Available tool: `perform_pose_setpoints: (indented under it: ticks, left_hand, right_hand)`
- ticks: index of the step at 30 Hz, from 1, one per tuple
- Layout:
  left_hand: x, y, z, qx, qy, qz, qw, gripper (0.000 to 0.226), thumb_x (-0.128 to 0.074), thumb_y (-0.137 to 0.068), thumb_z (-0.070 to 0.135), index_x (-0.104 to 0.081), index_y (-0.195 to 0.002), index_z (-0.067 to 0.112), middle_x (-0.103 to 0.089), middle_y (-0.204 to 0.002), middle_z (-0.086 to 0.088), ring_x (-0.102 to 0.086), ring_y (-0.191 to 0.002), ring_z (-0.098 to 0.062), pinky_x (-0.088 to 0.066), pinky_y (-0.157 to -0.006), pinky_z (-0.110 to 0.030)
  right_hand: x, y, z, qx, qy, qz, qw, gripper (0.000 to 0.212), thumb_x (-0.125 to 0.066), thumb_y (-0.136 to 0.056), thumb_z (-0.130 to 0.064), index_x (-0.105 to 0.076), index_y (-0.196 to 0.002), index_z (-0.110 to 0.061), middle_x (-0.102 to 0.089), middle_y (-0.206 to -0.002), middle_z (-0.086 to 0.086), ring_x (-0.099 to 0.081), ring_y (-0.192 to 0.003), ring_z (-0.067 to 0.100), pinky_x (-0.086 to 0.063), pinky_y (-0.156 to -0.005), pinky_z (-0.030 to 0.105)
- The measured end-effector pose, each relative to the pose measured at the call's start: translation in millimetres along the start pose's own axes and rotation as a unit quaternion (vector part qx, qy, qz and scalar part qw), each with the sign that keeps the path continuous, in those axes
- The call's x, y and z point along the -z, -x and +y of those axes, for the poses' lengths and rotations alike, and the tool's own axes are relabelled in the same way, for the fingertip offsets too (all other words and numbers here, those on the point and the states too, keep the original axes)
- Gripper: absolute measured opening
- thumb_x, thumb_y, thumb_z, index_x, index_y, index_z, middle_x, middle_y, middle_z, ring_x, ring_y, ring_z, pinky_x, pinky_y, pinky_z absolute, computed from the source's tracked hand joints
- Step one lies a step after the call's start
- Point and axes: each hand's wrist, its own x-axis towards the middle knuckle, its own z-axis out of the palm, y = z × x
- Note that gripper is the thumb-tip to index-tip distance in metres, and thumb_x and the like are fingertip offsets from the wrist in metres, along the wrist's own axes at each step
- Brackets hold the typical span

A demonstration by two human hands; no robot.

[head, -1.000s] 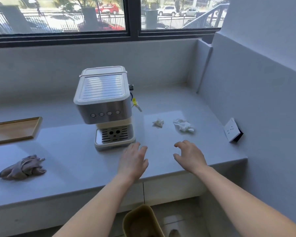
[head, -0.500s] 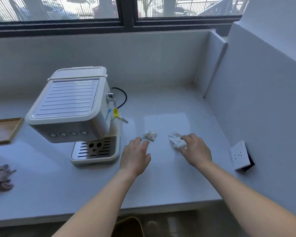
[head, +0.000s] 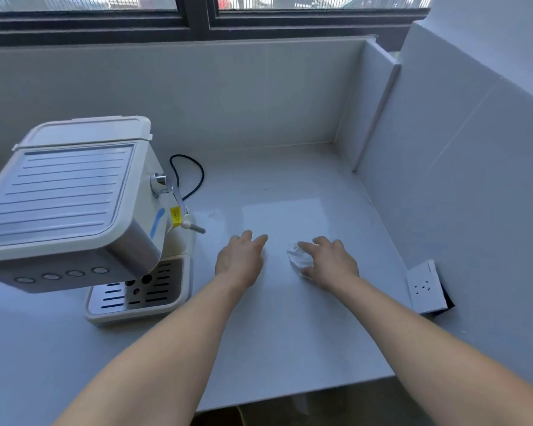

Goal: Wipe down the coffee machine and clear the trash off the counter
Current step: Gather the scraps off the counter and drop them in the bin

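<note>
Sitting left on the white worktop (head: 259, 348), cream-and-steel coffee machine (head: 74, 204); left hand (head: 240, 259) palm-down, fingers loosely together over a mostly hidden paper scrap (head: 262, 250); right hand (head: 330, 262) fingers pinching a crumpled white tissue (head: 297, 256) lying on the worktop.

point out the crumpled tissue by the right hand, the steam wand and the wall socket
crumpled tissue (head: 299, 259), head view, on the white wad showing left of the right hand's fingers
steam wand (head: 194, 228), head view, on its grey tip
wall socket (head: 425, 287), head view, on its white faceplate
</note>
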Motion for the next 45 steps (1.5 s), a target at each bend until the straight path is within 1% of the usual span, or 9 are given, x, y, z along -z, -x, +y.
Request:
perform_pose_setpoints:
  ticks: [4,7,12,16,19,27,35,40,45]
  left_hand:
    - [-9,-1,-5,-0.012,-0.014,-0.008,1.000,0.011,-0.048,-0.087,0.003,-0.051,-0.089,0.013,-0.051,-0.098,-0.008,-0.049,-0.087,-0.030,-0.042,-0.063,-0.038]
    - [-14,5,-9,-0.002,0.024,-0.016,1.000,0.010,-0.050,-0.089,0.006,-0.057,-0.092,0.012,-0.054,-0.101,-0.009,-0.053,-0.093,-0.030,-0.037,-0.066,-0.035]
    - [-16,18,-13,-0.038,-0.008,-0.016,0.999,0.008,-0.051,-0.080,0.007,-0.047,-0.075,0.010,-0.049,-0.084,-0.009,-0.051,-0.082,-0.031,-0.034,-0.061,-0.036]
    - [-13,29,-14,-0.038,0.004,0.016,0.999,0.009,-0.049,-0.084,0.009,-0.049,-0.075,0.007,-0.054,-0.085,-0.011,-0.053,-0.082,-0.033,-0.040,-0.064,-0.039]
    - [-10,39,-16,-0.044,0.009,0.041,0.998,0.012,-0.050,-0.090,0.012,-0.061,-0.090,0.007,-0.059,-0.091,-0.010,-0.056,-0.087,-0.032,-0.047,-0.071,-0.041]
    - [5,74,-35,-0.037,0.033,0.082,0.995,0.019,-0.047,-0.094,0.020,-0.062,-0.090,0.008,-0.059,-0.091,-0.009,-0.056,-0.088,-0.032,-0.044,-0.066,-0.038]
    - [25,118,-67,-0.056,0.041,0.109,0.992,0.021,-0.049,-0.094,0.023,-0.058,-0.082,0.009,-0.058,-0.087,-0.008,-0.056,-0.083,-0.032,-0.035,-0.059,-0.036]
    - [45,149,-83,-0.087,0.037,0.123,0.988,0.022,-0.050,-0.094,0.022,-0.060,-0.082,0.007,-0.059,-0.086,-0.010,-0.056,-0.084,-0.033,-0.041,-0.062,-0.038]
    - [57,183,-98,-0.124,0.048,0.135,0.982,0.029,-0.051,-0.094,0.020,-0.049,-0.068,0.008,-0.053,-0.075,-0.009,-0.053,-0.074,-0.034,-0.041,-0.059,-0.039]
  right_hand:
    - [-6,1,1,0.016,-0.002,-0.015,1.000,0.043,-0.059,-0.091,-0.026,-0.052,-0.133,-0.035,-0.050,-0.123,0.001,-0.044,-0.112,0.028,-0.046,-0.074,0.035]
    - [-10,4,1,0.029,-0.022,0.001,0.999,0.034,-0.054,-0.090,-0.014,-0.061,-0.123,-0.023,-0.053,-0.116,0.006,-0.049,-0.107,0.032,-0.042,-0.075,0.034]
    - [-9,15,-5,0.008,-0.067,0.025,0.997,0.039,-0.045,-0.082,0.001,-0.068,-0.106,-0.020,-0.059,-0.104,0.006,-0.057,-0.099,0.031,-0.044,-0.074,0.032]
    - [-4,27,-12,0.006,-0.079,0.038,0.996,0.035,-0.045,-0.083,-0.001,-0.069,-0.100,-0.019,-0.060,-0.099,0.004,-0.059,-0.092,0.029,-0.045,-0.069,0.034]
    - [-3,40,-17,0.000,-0.084,0.041,0.996,0.031,-0.045,-0.082,-0.001,-0.068,-0.096,-0.017,-0.060,-0.096,0.005,-0.060,-0.087,0.028,-0.049,-0.070,0.037]
    - [0,73,-36,0.002,-0.081,0.053,0.995,0.021,-0.049,-0.087,-0.011,-0.068,-0.091,-0.016,-0.060,-0.094,0.004,-0.060,-0.084,0.027,-0.049,-0.071,0.037]
    - [2,111,-73,-0.003,-0.087,0.082,0.993,0.020,-0.050,-0.089,-0.013,-0.069,-0.095,-0.018,-0.060,-0.094,0.003,-0.059,-0.084,0.026,-0.044,-0.066,0.032]
    - [3,142,-99,-0.013,-0.086,0.102,0.991,0.020,-0.051,-0.091,-0.016,-0.070,-0.098,-0.020,-0.060,-0.097,0.002,-0.059,-0.085,0.025,-0.042,-0.065,0.031]
    - [0,176,-120,-0.026,-0.092,0.121,0.988,0.021,-0.051,-0.091,-0.015,-0.070,-0.098,-0.020,-0.059,-0.096,0.002,-0.059,-0.085,0.026,-0.046,-0.068,0.034]
